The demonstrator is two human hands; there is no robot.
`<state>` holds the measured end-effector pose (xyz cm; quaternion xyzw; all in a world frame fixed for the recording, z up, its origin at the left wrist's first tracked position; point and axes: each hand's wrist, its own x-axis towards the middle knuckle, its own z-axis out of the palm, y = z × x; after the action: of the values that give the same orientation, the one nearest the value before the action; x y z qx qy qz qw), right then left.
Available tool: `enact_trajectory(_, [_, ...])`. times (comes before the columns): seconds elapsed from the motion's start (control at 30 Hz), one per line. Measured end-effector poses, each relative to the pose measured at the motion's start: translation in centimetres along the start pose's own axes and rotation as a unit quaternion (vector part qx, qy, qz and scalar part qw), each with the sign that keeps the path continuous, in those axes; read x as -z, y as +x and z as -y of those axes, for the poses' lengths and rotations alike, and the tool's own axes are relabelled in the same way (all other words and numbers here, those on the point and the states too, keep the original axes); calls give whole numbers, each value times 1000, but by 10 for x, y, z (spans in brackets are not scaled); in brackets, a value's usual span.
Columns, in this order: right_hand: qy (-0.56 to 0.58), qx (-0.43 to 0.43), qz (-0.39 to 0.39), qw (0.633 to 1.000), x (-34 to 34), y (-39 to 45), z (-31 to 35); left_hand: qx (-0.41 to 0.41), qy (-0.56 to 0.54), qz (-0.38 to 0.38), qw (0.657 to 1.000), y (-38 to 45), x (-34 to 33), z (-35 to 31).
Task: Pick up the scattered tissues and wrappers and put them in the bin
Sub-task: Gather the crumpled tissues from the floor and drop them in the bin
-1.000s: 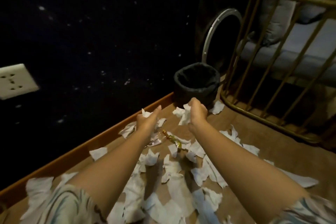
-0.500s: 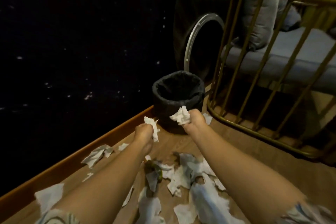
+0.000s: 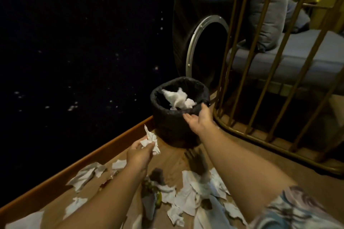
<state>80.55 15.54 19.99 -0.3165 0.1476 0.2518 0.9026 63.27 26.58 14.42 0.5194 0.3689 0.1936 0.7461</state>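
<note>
Crumpled white tissue [image 3: 151, 142] pinched in left hand [image 3: 138, 155] beside round bin [image 3: 173, 126].

Head view, single: worn on the person's head; faces forward and down over both forearms; near the floor [image 3: 232, 156]; bin [image 3: 167, 126] ahead at centre; no second view.

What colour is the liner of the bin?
Black; the bin liner shows best in the head view.

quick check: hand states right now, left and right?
Left hand: pinching a crumpled white tissue, short of the black lined bin.
Right hand: open, empty, fingers spread at the bin's near rim.
</note>
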Motion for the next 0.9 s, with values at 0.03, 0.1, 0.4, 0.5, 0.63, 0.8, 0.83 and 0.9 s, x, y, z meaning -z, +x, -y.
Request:
enact_trajectory(0.03, [-5,5,-12,1000,18,-3,-6,3,-5,-11,1000,-1,-3,0])
enact_trajectory(0.1, [-34,8,-24,999,50,-13,-15,23,-15,-34,999,0,-14,-4])
enact_trajectory(0.4, [-146,-11,-26,989,92,-57,11,-29,-20,51,998,20,-112,-97])
enact_trajectory(0.5, [-155,0,-10,988,91,-68,21,-55,-89,55,993,18,-133,-119])
enact_trajectory(0.63, [-149,2,25,989,92,-77,23,-80,-95,-8,992,20,-123,-91])
enact_trajectory(0.8, [-160,-13,36,986,91,-89,1,-19,-101,-40,994,4,-83,-24])
enact_trajectory(0.83, [-160,-17,34,986,91,-92,-6,-13,-85,-53,995,-1,-74,-13])
enact_trajectory(0.9, [-163,-26,28,986,93,-97,-23,-5,-52,-54,997,-12,-53,4])
